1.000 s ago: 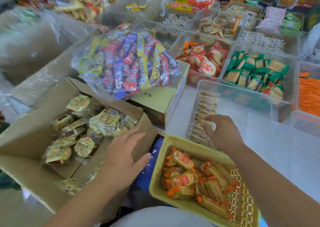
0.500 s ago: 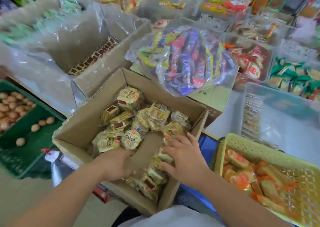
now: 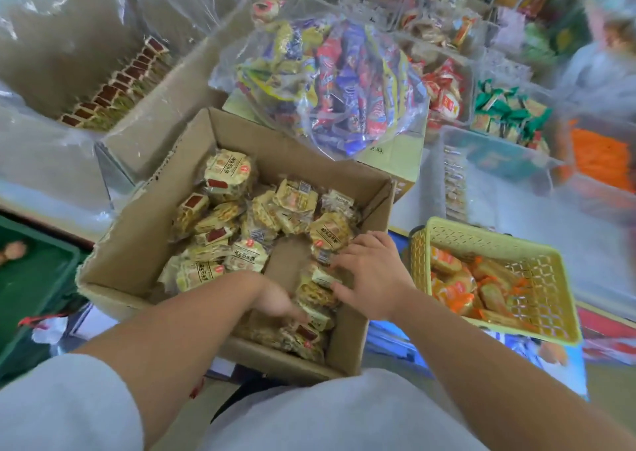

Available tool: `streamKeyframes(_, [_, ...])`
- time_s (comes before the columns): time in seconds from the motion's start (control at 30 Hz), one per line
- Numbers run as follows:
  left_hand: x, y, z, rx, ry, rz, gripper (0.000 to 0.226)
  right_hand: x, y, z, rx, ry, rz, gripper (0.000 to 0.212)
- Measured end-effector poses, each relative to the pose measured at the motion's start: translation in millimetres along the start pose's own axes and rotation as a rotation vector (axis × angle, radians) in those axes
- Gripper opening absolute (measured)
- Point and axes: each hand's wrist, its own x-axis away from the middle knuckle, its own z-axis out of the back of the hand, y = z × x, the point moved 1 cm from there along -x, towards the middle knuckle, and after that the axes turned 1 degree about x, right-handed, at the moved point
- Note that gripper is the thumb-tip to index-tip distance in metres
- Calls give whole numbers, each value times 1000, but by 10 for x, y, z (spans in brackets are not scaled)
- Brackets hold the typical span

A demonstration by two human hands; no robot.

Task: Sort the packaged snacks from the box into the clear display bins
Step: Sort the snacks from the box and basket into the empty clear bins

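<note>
left hand point(image 3: 275, 304): buried among packets point(image 3: 241, 259), grip cannot tell | right hand point(image 3: 373, 278): seemingly spread

Right grip point(image 3: 373, 275) has left the clear bin point(image 3: 499, 192); with left grip point(image 3: 275, 301), it now seemingly touches boxed packets point(image 3: 330, 233).

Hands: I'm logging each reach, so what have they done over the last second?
The right hand left the clear bin and dropped into the cardboard box; the left hand moved from the box's flap down among the yellow packets. Both touch packets, none lifted. The yellow basket stayed put.
</note>
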Motion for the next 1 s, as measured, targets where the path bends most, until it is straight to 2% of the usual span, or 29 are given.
streamKeyframes(0.2, [-280, 17, -151, 3, 15, 55, 114, -15, -4, -31, -25, 8, -29, 43])
streamKeyframes(0.37, [-374, -70, -184, -41, 39, 17, 129, -14, 1, -55, -29, 27, -28, 39])
streamKeyframes(0.5, [-459, -180, -187, 47, 77, -20, 120, -16, -3, -59, -49, 46, -36, 38])
streamKeyframes(0.6, [-463, -176, -155, 100, 44, -91, 112, -25, -8, -46, -44, 35, -36, 39])
streamKeyframes(0.8, [-440, -126, -180, 5, -104, -97, 122, -36, -33, -30, -26, 31, -32, 41])
streamKeyframes(0.9, [-467, -69, -262, -110, -22, -98, 120, -48, -46, -19, -20, 28, -32, 43])
streamKeyframes(1.0, [-504, -17, -319, -104, 73, -123, 106, -35, -40, -17, -35, 38, -34, 43])
